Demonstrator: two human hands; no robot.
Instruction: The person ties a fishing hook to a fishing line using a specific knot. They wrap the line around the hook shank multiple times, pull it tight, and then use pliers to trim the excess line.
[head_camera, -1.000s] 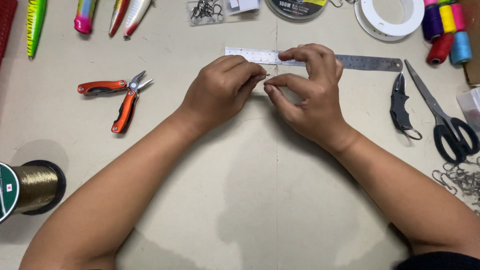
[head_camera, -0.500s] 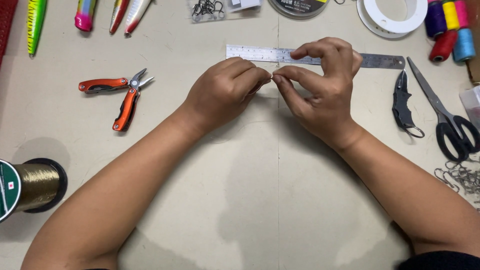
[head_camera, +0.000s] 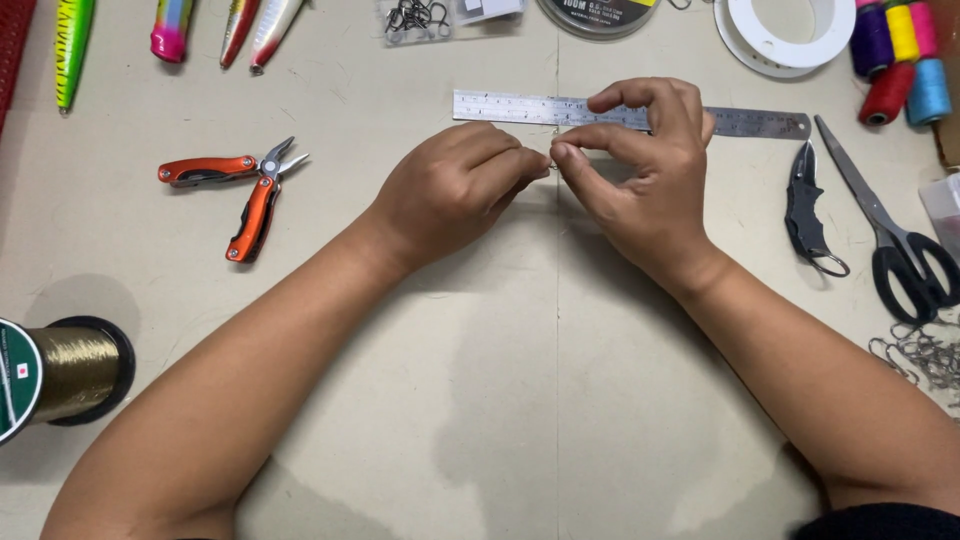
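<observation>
While both forearms stretch up the tan counter (head_camera: 500, 400), the left hand (head_camera: 455, 190) and right hand (head_camera: 640, 170) meet fingertip to fingertip just short of the steel ruler (head_camera: 760, 122). The left hand is curled shut, thumb and forefinger pinching a tiny metal piece, likely a small hook (head_camera: 547, 166), whose tip barely shows between the two hands. The right hand's thumb and forefinger are pressed together right against it, its other fingers arched over the ruler. The hook sits at the left fingertips, so the left hand is nearer; its long axis is too small to tell. Left of the ruler and nearer lie orange pliers (head_camera: 240, 190); right of it, a black folding knife (head_camera: 808, 210) and scissors (head_camera: 895, 240). Beyond the ruler sit fishing lures (head_camera: 170, 30), a white spool (head_camera: 790, 30) and coloured thread (head_camera: 900, 55).
</observation>
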